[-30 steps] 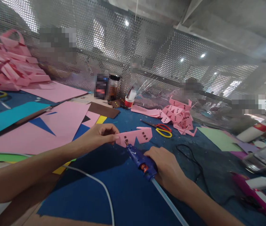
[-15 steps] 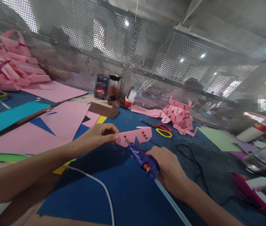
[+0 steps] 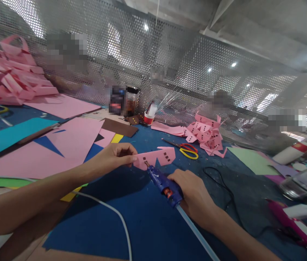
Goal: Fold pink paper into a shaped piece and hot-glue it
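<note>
My left hand (image 3: 122, 155) pinches the left end of a pink paper cutout (image 3: 157, 156) between thumb and fingers, holding it above the blue work surface. Small dark squares sit on the cutout at its left and right, with a pointed notch in its lower edge. Wrapped round the handle of a blue hot glue gun (image 3: 164, 185) is my right hand (image 3: 194, 197). The gun's metal nozzle is at the cutout's left part, just below the dark squares; whether it touches the paper I cannot tell. A long translucent glue stick (image 3: 196, 232) sticks out of the gun's back.
Scissors (image 3: 188, 150) lie behind the cutout, near a pile of similar pink pieces (image 3: 204, 132). Pink sheets (image 3: 79, 139) cover the left, below a heap of pink strips (image 3: 20, 79). A white cable (image 3: 115, 210) crosses in front. A magenta tool (image 3: 291, 221) lies right. Perforated metal panels stand behind.
The glue gun has shifted very slightly to the left and tilted a little. The left hand and the pink cutout have hardly moved.
</note>
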Demonstrator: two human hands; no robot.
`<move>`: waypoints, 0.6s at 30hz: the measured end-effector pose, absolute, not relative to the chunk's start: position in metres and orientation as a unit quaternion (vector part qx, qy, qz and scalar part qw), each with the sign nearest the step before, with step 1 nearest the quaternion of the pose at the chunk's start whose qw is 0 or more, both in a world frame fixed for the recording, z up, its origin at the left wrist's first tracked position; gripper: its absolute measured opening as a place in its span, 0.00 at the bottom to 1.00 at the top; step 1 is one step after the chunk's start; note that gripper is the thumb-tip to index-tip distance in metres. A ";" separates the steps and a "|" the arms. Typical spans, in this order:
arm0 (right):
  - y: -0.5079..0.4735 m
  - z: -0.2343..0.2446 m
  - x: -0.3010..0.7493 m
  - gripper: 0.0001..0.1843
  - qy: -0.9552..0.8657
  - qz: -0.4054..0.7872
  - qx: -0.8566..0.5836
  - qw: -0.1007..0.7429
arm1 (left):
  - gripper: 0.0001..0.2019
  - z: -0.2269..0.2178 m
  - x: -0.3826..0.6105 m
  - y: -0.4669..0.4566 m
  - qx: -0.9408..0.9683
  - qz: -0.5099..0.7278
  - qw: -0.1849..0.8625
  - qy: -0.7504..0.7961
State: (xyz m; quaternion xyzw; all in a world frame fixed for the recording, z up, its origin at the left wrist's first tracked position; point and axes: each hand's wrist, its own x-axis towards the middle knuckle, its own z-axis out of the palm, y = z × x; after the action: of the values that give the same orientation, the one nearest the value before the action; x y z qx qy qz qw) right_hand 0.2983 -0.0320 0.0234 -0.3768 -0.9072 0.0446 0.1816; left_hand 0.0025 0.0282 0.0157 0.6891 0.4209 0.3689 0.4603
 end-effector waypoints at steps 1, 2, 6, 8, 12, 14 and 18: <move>-0.033 0.024 0.298 0.10 -0.907 0.045 -0.377 0.182 | 0.11 0.016 0.003 0.029 0.689 0.370 0.461 0.420; -0.033 0.024 0.298 0.09 -0.906 0.046 -0.379 0.182 | 0.11 0.015 0.002 0.029 0.689 0.370 0.461 0.419; -0.034 0.024 0.300 0.07 -0.906 0.040 -0.379 0.187 | 0.12 0.015 0.002 0.031 0.685 0.373 0.457 0.429; -0.034 0.022 0.301 0.08 -0.905 0.039 -0.378 0.189 | 0.12 0.016 0.001 0.032 0.683 0.372 0.454 0.435; -0.033 0.020 0.303 0.09 -0.903 0.045 -0.382 0.192 | 0.12 0.018 0.000 0.031 0.683 0.373 0.448 0.441; -0.034 0.021 0.302 0.08 -0.902 0.048 -0.384 0.192 | 0.12 0.018 0.000 0.032 0.682 0.373 0.447 0.442; -0.034 0.021 0.301 0.06 -0.901 0.049 -0.388 0.189 | 0.12 0.017 0.000 0.033 0.685 0.373 0.447 0.438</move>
State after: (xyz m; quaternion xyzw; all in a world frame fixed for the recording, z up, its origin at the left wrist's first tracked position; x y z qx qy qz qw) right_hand 0.3009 -0.0344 0.0210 -0.3883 -0.9006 0.0487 0.1891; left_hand 0.0003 0.0326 0.0171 0.6846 0.4384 0.3734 0.4469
